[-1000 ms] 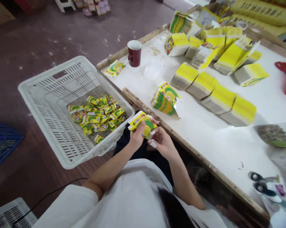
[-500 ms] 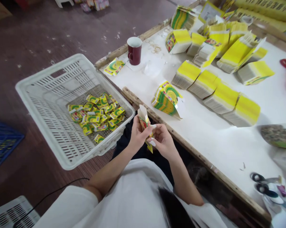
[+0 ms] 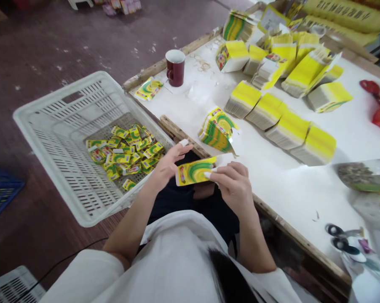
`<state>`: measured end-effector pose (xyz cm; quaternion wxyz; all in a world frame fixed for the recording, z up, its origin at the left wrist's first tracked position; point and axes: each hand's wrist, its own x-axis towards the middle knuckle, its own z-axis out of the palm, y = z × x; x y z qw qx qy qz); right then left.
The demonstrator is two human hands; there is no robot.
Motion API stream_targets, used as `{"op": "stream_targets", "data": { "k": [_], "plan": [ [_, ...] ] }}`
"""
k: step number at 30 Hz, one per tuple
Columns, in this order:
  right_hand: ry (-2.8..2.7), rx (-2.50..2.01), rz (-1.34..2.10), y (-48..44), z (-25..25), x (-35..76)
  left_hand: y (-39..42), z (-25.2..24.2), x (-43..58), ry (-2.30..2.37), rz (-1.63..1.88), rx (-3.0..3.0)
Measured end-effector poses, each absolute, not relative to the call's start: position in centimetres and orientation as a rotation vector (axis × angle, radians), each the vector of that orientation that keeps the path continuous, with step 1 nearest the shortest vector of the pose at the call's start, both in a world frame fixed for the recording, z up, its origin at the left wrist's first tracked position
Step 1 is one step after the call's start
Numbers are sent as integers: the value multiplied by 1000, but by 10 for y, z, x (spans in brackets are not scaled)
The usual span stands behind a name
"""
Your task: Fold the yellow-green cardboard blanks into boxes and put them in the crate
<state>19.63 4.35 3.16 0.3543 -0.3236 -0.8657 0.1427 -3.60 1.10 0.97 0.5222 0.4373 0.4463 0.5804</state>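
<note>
A small yellow-and-green carton [image 3: 194, 171] lies sideways between my hands, just in front of the table's wooden edge. My right hand [image 3: 234, 185] grips its right end with fingers closed over it. My left hand [image 3: 167, 164] touches the carton's left end, with its fingers stretched out. To my left a white slotted plastic basket [image 3: 51, 126] holds several folded cartons [image 3: 127, 153] of the same print. A fanned stack of flat cartons [image 3: 218, 130] rests on the table right behind my hands.
Several stacks of yellow flat cartons [image 3: 285, 126] cover the white table [image 3: 303, 185]. A dark red mug [image 3: 175, 67] stands at the table's far left corner. Scissors [image 3: 341, 237] lie at the near right. A blue crate [image 3: 0, 191] sits on the floor at left.
The carton has turned from upright to lying sideways and moved a little right. My left fingers have opened out from around it. The view has shifted slightly.
</note>
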Motion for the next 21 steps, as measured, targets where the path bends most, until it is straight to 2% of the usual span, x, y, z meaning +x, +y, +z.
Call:
{"op": "stream_targets", "data": {
  "k": [3, 6, 10, 12, 14, 16, 21],
  "plan": [
    [-2271, -765, 355, 37, 23, 188, 6, 22, -29, 1247, 965, 1482],
    [-1844, -942, 521, 34, 7, 177, 3, 22, -8, 1457, 807, 1590],
    [-1296, -1104, 1219, 34, -4, 167, -1, 9, 12, 1502, 939, 1680],
    [-1207, -1113, 1593, 34, -3, 163, -2, 0, 16, 1442, 1014, 1752],
    [-1197, -1087, 1779, 35, -2, 162, -3, -6, 16, 1384, 1072, 1812],
    [-1234, -1044, 1758, 36, -3, 162, -2, -9, 13, 1377, 1099, 1825],
    [-1593, -978, 1451, 32, -7, 167, 4, -13, 10, 1408, 1101, 1623]
  ]
}}
